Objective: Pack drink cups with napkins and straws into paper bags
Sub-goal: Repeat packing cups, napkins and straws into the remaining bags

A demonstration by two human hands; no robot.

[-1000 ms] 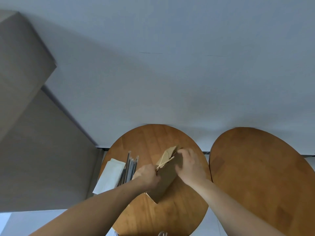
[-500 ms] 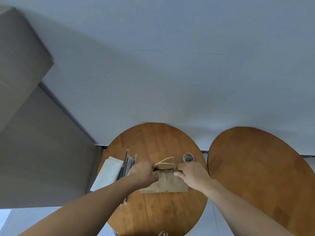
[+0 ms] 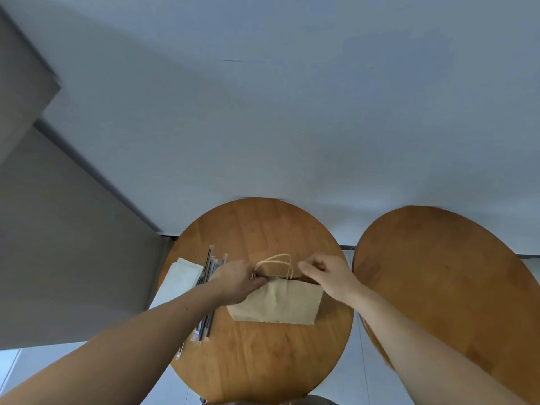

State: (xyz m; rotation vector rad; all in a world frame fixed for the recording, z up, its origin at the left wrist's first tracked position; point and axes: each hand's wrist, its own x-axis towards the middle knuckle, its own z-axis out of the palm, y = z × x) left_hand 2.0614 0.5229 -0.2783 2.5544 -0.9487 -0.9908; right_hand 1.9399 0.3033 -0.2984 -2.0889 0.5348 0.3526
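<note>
A brown paper bag (image 3: 277, 304) with twine handles stands upright on the left round wooden table (image 3: 263, 361). My left hand (image 3: 235, 283) grips the left end of the bag's top rim. My right hand (image 3: 327, 277) pinches the right end of the rim. The mouth is only a narrow slit between them. Several wrapped straws (image 3: 209, 290) lie left of the bag, partly under my left forearm. A stack of white napkins (image 3: 182, 276) lies beyond the straws at the table's left edge. No drink cup is in view.
A second round wooden table (image 3: 453, 287) stands close on the right. A white wall is behind both tables and a grey cabinet (image 3: 58, 244) is on the left. Pale floor tiles show between and below the tables.
The bag was tilted and folded a second ago; both hands have turned it upright and moved to the two ends of its rim. The small tub of coloured clips is now hidden behind my right hand.
</note>
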